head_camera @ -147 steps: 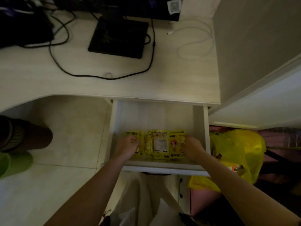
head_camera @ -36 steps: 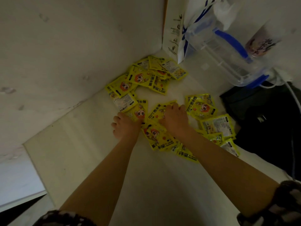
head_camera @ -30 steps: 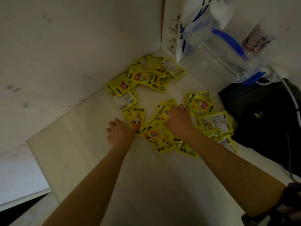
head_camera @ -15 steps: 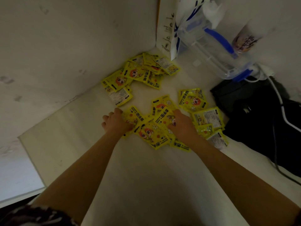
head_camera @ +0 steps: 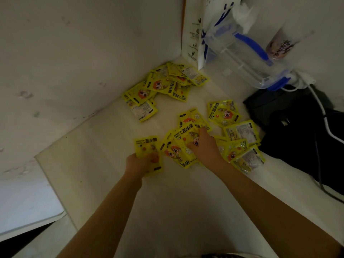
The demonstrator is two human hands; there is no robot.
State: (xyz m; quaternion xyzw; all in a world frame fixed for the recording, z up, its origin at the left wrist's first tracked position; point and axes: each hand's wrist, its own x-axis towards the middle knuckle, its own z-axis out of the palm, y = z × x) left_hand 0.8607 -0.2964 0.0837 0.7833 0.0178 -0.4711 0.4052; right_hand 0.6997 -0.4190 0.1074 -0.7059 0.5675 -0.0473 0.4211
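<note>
Between the curled fingers (head_camera: 136,159) of the left hand (head_camera: 136,165) sat one yellow packet (head_camera: 148,148), low over the desk (head_camera: 176,202). The right hand (head_camera: 204,148) lay on the pile (head_camera: 176,151) just beside it, fingers bent (pinching or only pressing, I could not tell). The packets looked slick, so a quick pull could push the pile apart. Some could slip right, against the black bag (head_camera: 297,131). The far heap (head_camera: 163,84) in the corner could get missed.

Dim, murky indoor light; colours muted; wide-angle bending at edges; top right corner motion-blurred.
</note>
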